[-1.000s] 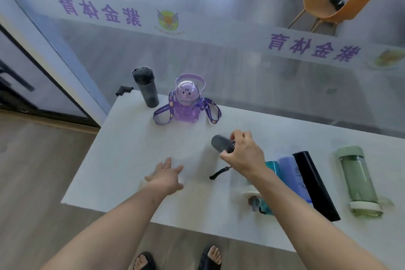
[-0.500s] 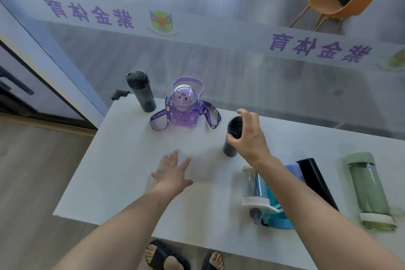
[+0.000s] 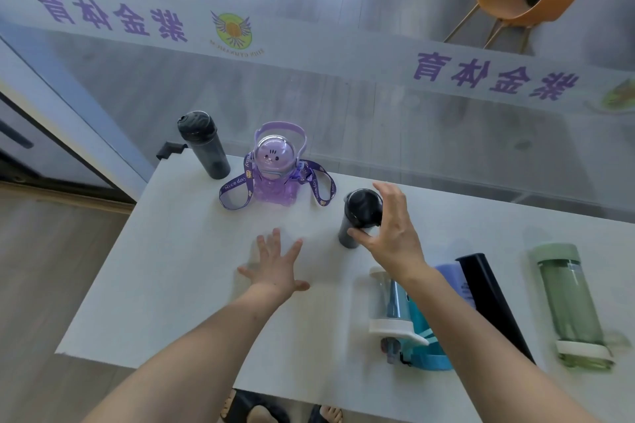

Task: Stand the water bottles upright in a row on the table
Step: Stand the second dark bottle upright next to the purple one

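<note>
the right hand (image 3: 395,237) curves around a dark bottle (image 3: 359,216) that stands upright on the white surface (image 3: 192,285); the thumb touches its lower side while the other fingers (image 3: 388,192) are spread loose by the cap, so the grip is released rather than clenched. the left hand (image 3: 275,268) lies flat on the surface, fingers splayed, holding nothing. a second dark bottle (image 3: 204,144) and a purple bottle (image 3: 275,172) with a strap stand upright at the far edge. on the right, a clear and teal bottle (image 3: 395,312), a lilac bottle (image 3: 453,282), a black bottle (image 3: 491,302) and a green bottle (image 3: 570,306) lie on their sides.
</note>
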Tool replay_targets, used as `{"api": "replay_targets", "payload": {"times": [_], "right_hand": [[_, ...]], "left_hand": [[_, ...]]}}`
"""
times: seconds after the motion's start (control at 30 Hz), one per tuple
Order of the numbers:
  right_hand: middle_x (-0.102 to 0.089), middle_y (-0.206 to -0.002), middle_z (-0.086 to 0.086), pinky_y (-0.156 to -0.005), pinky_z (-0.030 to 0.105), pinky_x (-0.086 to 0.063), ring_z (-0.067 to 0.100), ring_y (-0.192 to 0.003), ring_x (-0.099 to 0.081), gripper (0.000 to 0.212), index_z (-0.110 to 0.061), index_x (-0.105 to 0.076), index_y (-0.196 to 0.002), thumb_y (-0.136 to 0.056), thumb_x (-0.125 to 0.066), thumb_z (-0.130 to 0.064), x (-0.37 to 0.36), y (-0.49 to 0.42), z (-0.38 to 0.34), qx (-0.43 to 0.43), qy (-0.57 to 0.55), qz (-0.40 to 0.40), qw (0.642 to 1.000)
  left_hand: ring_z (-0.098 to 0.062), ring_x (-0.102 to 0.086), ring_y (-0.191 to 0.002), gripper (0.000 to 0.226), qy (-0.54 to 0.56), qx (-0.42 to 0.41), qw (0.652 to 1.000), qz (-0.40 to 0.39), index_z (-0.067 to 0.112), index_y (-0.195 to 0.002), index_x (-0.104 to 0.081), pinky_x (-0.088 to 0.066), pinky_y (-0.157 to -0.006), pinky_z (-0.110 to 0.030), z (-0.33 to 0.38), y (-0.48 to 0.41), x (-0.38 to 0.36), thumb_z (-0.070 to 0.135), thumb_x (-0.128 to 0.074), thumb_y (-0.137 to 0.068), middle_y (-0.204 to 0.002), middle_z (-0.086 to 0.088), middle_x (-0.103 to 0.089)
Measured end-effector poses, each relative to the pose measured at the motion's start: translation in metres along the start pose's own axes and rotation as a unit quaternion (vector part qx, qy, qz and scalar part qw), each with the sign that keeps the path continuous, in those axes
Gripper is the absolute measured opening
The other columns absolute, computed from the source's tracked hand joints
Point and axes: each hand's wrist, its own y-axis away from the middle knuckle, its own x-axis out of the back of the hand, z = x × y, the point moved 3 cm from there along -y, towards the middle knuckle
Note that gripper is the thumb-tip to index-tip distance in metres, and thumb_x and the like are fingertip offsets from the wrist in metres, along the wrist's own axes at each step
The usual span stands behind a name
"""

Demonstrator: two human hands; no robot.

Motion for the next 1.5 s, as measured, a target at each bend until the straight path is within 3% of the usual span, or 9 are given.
{"api": "replay_targets", "payload": {"times": [0.07, 0.17, 0.57, 0.83, 1.07, 1.5], "right_hand": [[-0.043, -0.141, -0.008, -0.088, 0.041, -0.054, 0.019, -0.119, -0.053, 0.090, -0.032, -0.034, -0.145, -0.073, -0.089, -0.035, -0.003, 0.001, 0.004, -0.027, 0.000, -0.002, 1.000], [-0.051, -0.134, -0.001, -0.090, 0.046, -0.054, 0.021, -0.111, -0.056, 0.086, -0.031, -0.036, -0.146, -0.077, -0.087, -0.026, -0.007, -0.005, 0.009, -0.011, -0.017, -0.001, 1.000], [-0.052, -0.138, 0.008, -0.098, 0.033, -0.042, 0.029, -0.119, -0.054, 0.088, -0.027, -0.030, -0.156, -0.085, -0.081, -0.018, -0.014, -0.076, 0.016, -0.026, -0.039, 0.003, 0.999], [-0.054, -0.140, 0.008, -0.102, 0.040, -0.047, 0.029, -0.120, -0.055, 0.090, -0.027, -0.028, -0.157, -0.085, -0.081, -0.017, -0.020, -0.097, 0.017, -0.013, -0.044, 0.011, 0.999], [-0.054, -0.142, 0.009, -0.103, 0.035, -0.045, 0.029, -0.122, -0.055, 0.091, -0.025, -0.028, -0.158, -0.085, -0.081, -0.013, -0.021, -0.108, 0.016, -0.003, -0.045, 0.009, 0.999], [-0.055, -0.136, 0.010, -0.099, 0.043, -0.049, 0.032, -0.112, -0.059, 0.093, -0.028, -0.024, -0.159, -0.086, -0.080, -0.013, -0.025, -0.115, 0.019, -0.014, -0.032, -0.004, 0.999]], "left_hand": [[-0.032, 0.028, -0.152, 0.114, 0.010, -0.004, 1.000, -0.013, 0.060, -0.152, 0.010, -0.029, -0.099, -0.081, 0.005, -0.005, 0.001, 0.068, -0.076, -0.077, -0.163, 0.006, 0.035], [-0.031, 0.030, -0.151, 0.119, 0.021, -0.003, 0.999, -0.038, 0.061, -0.151, 0.010, -0.028, -0.098, -0.083, 0.008, -0.008, -0.001, 0.063, -0.081, -0.074, -0.162, 0.008, 0.037], [-0.028, 0.033, -0.150, 0.119, 0.034, 0.004, 0.998, -0.044, 0.066, -0.148, 0.010, -0.025, -0.097, -0.085, 0.007, -0.012, -0.005, 0.060, -0.082, -0.074, -0.161, 0.011, 0.038], [-0.029, 0.033, -0.150, 0.120, 0.026, 0.006, 0.999, -0.035, 0.066, -0.149, 0.011, -0.025, -0.097, -0.085, 0.007, -0.015, -0.006, 0.061, -0.082, -0.073, -0.161, 0.010, 0.038], [-0.028, 0.033, -0.150, 0.120, 0.031, 0.005, 0.999, -0.035, 0.066, -0.149, 0.010, -0.024, -0.097, -0.085, 0.008, -0.014, -0.005, 0.060, -0.083, -0.073, -0.161, 0.011, 0.038], [-0.027, 0.034, -0.149, 0.118, 0.044, -0.001, 0.998, -0.040, 0.066, -0.150, 0.008, -0.023, -0.098, -0.085, 0.009, -0.012, -0.003, 0.056, -0.083, -0.075, -0.161, 0.010, 0.039]]}}
